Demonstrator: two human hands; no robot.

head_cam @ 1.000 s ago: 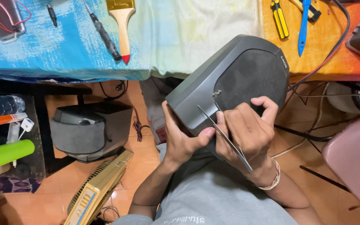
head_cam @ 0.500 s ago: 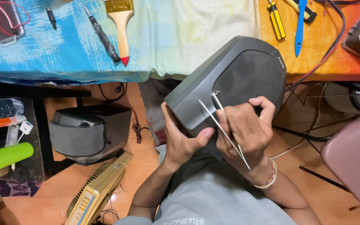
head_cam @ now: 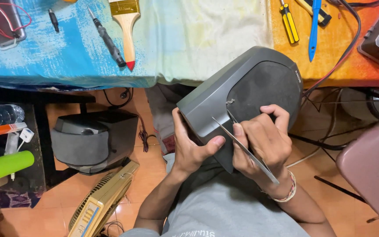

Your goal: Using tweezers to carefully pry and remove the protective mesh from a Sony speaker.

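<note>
There is just the one view, from a camera on the person's head, looking steeply down over their own chest and lap. It sits close to the left hand (head_cam: 189, 147) and right hand (head_cam: 259, 147), which fill the middle. The near edge of the surface (head_cam: 189, 44) runs across the top, with the floor (head_cam: 150, 171) below.
</note>
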